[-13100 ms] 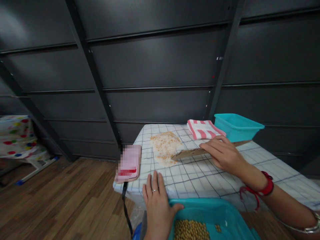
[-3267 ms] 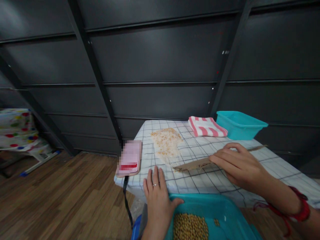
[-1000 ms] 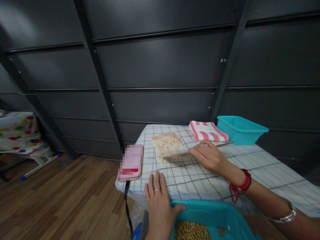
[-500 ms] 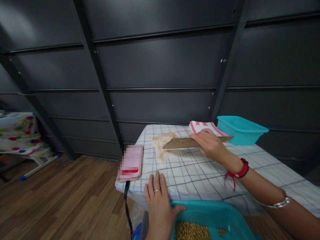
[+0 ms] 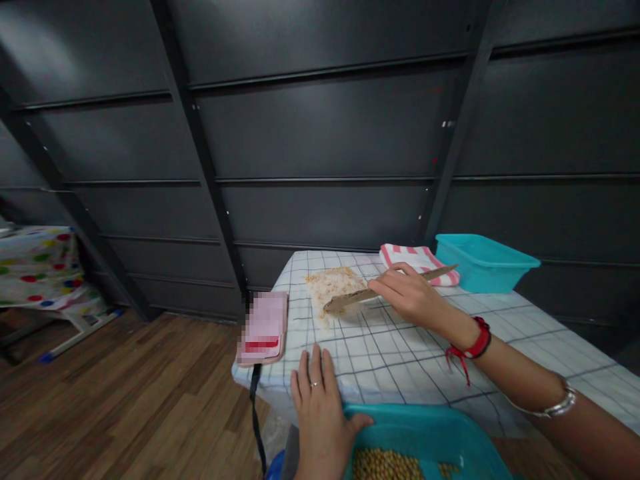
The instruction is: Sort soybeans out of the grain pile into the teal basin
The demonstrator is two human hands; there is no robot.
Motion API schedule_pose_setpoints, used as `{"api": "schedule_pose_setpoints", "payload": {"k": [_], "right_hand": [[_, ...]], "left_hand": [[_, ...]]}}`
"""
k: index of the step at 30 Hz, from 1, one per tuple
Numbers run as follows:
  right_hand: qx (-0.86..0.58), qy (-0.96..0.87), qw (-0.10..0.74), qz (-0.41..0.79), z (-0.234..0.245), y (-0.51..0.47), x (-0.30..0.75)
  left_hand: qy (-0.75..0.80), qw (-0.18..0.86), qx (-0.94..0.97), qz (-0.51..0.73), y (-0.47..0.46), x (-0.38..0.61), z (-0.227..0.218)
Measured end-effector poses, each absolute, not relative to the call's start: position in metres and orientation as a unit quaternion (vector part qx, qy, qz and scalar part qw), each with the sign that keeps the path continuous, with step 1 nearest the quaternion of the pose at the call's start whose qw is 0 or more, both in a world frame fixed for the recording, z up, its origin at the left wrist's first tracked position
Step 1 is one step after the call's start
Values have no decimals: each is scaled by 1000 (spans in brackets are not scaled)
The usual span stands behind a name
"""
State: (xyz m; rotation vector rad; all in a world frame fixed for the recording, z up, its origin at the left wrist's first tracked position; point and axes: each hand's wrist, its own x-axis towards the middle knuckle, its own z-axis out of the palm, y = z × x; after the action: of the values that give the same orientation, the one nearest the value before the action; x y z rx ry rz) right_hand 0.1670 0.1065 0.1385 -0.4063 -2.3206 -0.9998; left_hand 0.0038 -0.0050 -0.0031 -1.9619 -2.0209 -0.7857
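Observation:
My right hand (image 5: 407,297) grips a flat brown cardboard strip (image 5: 350,299), its left end resting at the near edge of a pile of pale grain (image 5: 334,283) on the checked tablecloth (image 5: 395,350). A red band circles that wrist. My left hand (image 5: 323,417), with a ring on one finger, lies flat with fingers stretched over the table's front edge, its thumb on the rim of a teal tub (image 5: 425,440). Yellow beans (image 5: 383,463) fill the bottom of that tub.
A folded pink-and-white striped cloth (image 5: 417,257) and a second teal tub (image 5: 483,261) sit at the table's far side. A pink phone (image 5: 264,327) with a black strap hangs at the left corner. Dark metal wall panels stand behind; wooden floor lies at left.
Over the last second my right hand lifted the cardboard strip over the grain pile and brought it down again at the pile's near edge. My left hand stayed on the tub rim.

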Motion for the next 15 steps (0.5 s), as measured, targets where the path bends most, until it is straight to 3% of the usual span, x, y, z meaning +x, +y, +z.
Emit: {"api": "schedule_pose_setpoints", "payload": {"k": [15], "right_hand": [[-153, -879, 285, -350, 137, 97, 170]], "left_hand": [[-700, 60, -661, -262, -6, 5, 3]]}}
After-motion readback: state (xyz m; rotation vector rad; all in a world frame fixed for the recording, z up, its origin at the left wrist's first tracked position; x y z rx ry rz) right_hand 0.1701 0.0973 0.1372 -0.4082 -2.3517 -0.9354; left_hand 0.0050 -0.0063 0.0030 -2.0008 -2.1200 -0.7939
